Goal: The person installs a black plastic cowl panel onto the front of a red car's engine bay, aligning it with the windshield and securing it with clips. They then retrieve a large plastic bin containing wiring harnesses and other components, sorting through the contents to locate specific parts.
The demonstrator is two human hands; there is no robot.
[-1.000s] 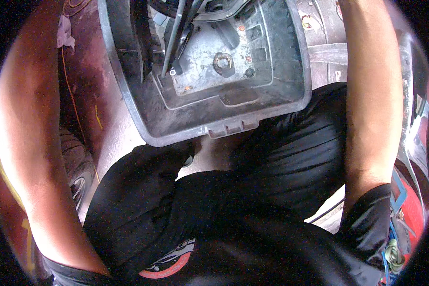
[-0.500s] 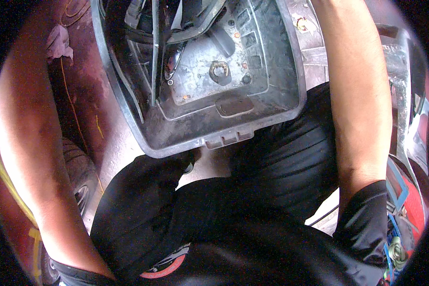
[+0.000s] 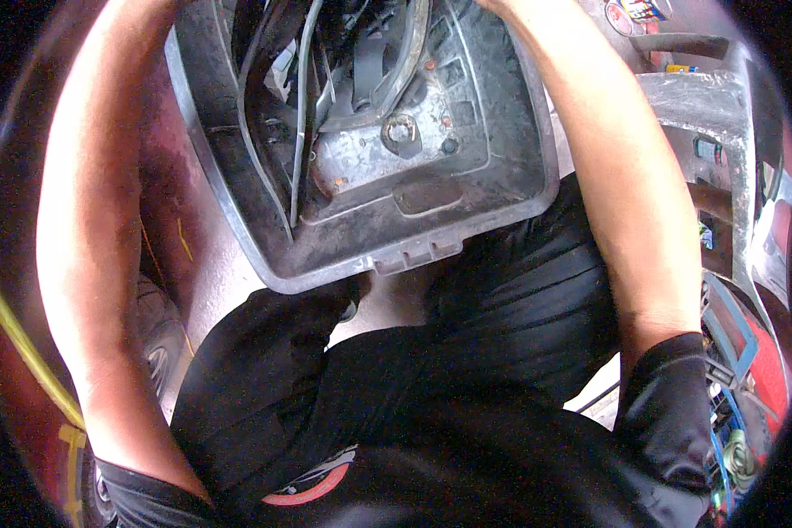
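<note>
A black plastic tub-shaped housing (image 3: 414, 207) with a raised rim stands between my knees, its near edge over my lap. A metal plate (image 3: 361, 167) with a round hole and rusty bolt spots lies at its bottom. Long dark strips (image 3: 303, 114) run down inside its left half, and a curved strip bends at the upper middle. My left forearm reaches past the housing's far left corner, and my right forearm crosses over its right rim. Both hands lie beyond the top edge of the picture, so their fingers and anything in them are hidden.
On the right stands a scuffed grey frame-like part (image 3: 704, 101) with openings. Below it are a red and blue item (image 3: 748, 352) and a coil of pale green cord (image 3: 737, 458). At left are a tyre (image 3: 154, 326) and a yellow strip (image 3: 31, 348) on a red surface.
Both forearms have swung inward, the right one now crossing the housing's rim. The long strips inside have shifted down and right, and the curved strip sits lower over the metal plate.
</note>
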